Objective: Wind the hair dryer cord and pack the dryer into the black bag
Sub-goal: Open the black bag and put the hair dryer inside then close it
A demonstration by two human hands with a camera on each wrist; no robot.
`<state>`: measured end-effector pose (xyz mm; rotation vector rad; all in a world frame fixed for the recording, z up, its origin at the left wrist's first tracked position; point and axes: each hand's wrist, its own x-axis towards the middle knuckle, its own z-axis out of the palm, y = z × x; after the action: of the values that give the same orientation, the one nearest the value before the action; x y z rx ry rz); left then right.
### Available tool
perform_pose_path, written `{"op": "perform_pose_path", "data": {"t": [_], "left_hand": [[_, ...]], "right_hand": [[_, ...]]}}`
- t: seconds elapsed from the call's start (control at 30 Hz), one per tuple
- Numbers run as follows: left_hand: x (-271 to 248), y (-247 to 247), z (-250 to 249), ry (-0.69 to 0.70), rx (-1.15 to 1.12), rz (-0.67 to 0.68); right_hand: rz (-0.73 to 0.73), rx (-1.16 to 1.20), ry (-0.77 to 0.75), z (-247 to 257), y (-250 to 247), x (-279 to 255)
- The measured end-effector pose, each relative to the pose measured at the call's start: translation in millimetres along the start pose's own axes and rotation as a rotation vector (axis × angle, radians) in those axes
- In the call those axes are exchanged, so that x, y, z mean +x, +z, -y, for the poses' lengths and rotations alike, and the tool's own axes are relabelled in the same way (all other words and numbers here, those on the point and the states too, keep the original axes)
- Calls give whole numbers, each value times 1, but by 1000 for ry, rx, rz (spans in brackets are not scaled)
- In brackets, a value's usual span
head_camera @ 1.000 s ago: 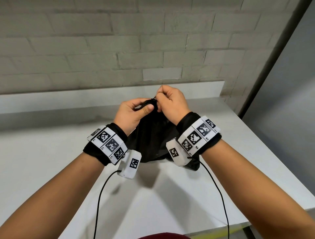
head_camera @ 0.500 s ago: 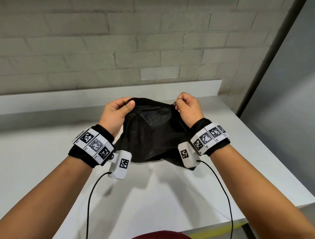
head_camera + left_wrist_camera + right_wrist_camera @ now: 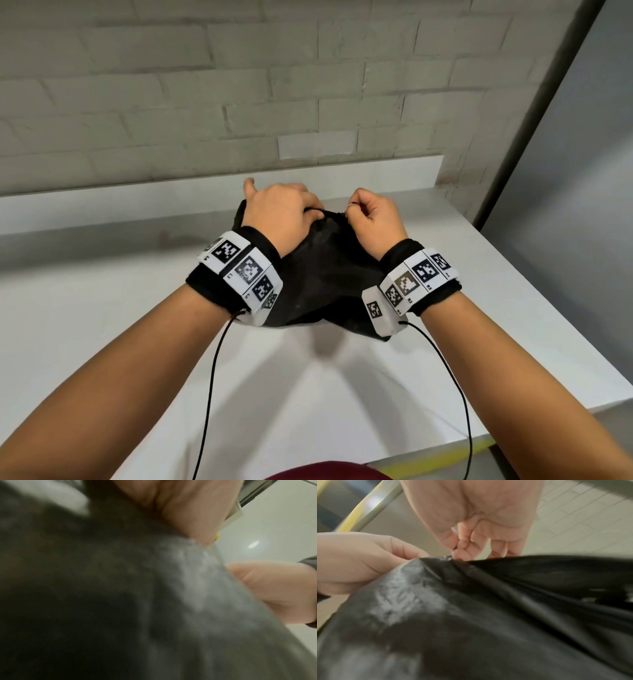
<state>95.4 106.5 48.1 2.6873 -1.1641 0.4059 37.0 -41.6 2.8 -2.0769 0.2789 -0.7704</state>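
Head view showed both hands raised over a white table (image 3: 102, 329), close together with a small gap between them, holding the bag (image 3: 329, 274) by its top edge. The left hand (image 3: 277, 214) lay knuckles up over the left part of that edge, fingers curled down into the black fabric, one finger sticking up behind it. The right hand (image 3: 373, 219) was closed into a loose fist, pinching the edge just right of the left hand's fingertips. The bag hung below and between the two wrists, its bottom resting on the table near the wristbands (image 3: 243, 270). The dryer was not visible; whether it was inside could not be told.

Left wrist view was blurred. Dark fabric (image 3: 102, 601) filled most of it, directly under the left hand (image 3: 185, 509), whose palm pressed against the cloth. The right hand (image 3: 274, 591) sat just beyond the fabric's edge, touching it.

Right wrist view was clearer. The right hand (image 3: 481, 517) had thumb and fingertips closed on a small shiny piece at the bag's (image 3: 488, 615) edge, possibly a zipper pull, though too small to be sure. The left hand (image 3: 359, 561) gripped the same edge just beside it, fingers folded over the creased fabric.
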Motion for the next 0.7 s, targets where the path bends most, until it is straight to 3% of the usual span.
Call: {"op": "perform_pose_path", "data": {"t": [0.23, 0.43, 0.53, 0.63, 0.7], "left_hand": [[-12, 14, 36, -115, -175, -238], [-12, 21, 44, -119, -307, -276], [-11, 23, 48, -126, -367, -292], [-12, 24, 50, -118, -419, -305], [-12, 25, 50, -106, -454, -304]], "right_hand": [[-123, -313, 352, -76, -29, -5], [-138, -175, 408, -82, -18, 2], [-9, -70, 554, -86, -12, -1], [289, -229, 717, -95, -9, -6], [396, -344, 747, -99, -5, -8]]}}
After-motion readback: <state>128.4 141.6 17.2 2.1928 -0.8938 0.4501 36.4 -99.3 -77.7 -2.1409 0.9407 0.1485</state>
